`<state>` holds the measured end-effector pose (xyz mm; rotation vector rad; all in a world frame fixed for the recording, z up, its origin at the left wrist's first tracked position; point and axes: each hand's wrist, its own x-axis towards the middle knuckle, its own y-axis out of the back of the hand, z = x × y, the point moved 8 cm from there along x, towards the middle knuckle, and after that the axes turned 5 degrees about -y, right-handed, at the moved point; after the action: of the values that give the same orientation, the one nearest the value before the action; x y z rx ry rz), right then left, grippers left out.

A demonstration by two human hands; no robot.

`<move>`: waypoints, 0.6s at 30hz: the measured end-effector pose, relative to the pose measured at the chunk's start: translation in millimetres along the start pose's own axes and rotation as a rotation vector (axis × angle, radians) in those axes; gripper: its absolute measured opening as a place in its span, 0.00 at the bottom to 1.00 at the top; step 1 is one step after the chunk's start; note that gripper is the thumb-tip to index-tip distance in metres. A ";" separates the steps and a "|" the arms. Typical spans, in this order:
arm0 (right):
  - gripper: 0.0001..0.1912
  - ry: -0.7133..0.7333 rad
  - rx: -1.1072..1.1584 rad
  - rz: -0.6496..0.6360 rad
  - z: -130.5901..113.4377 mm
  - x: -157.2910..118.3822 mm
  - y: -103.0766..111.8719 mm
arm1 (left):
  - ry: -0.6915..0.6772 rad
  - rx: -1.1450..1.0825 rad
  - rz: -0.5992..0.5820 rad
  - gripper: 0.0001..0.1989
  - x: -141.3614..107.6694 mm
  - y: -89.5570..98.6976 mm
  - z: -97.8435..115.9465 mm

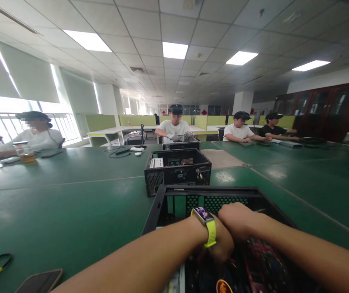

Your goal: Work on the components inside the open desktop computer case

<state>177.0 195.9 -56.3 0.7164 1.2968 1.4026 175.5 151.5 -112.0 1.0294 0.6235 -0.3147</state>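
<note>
Open computer case (208, 189) on green counter (70, 211), directly beneath both hands; long axis unclear. Left hand (224, 244) lower, nearer orange emblem (224, 286) inside; right hand (234, 219) just beside, farther forward. Fingers hidden; grips: cannot tell.

Both bare forearms reaching forward, left hand (223, 244) beside right hand (236, 219).

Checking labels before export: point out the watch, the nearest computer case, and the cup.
Watch (203, 214), head view: on its screen.
Nearest computer case (211, 189), head view: on its far rim.
Cup (28, 157), head view: on its amber-filled side.
</note>
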 end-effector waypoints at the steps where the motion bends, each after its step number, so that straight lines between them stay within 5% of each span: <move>1: 0.10 -0.035 0.012 0.086 4.3 -0.4 8.8 | 0.043 -0.066 -0.199 0.10 -1.6 -14.6 -3.1; 3: 0.12 -0.092 0.044 0.180 10.9 -1.1 21.5 | 0.144 -0.128 -0.521 0.11 -9.1 -35.4 -6.3; 4: 0.12 -0.109 0.052 0.189 12.6 -0.7 23.9 | 0.167 -0.117 -0.568 0.12 -9.8 -36.8 -6.4; 9: 0.14 -0.127 0.073 -0.066 9.7 2.8 -6.2 | 0.096 0.038 -0.157 0.15 -1.8 -0.7 -3.8; 13: 0.17 -0.086 0.026 -0.271 -0.5 2.1 -28.5 | 0.114 -0.067 -0.198 0.11 -11.4 -4.5 -10.7; 18: 0.18 -0.070 -0.076 -0.277 3.9 -14.2 -9.5 | 0.089 -0.040 -0.080 0.11 -9.2 1.4 -18.9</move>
<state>187.2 182.6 -61.3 0.5086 1.2299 1.1853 162.8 168.2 -112.2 0.9861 0.7497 -0.3263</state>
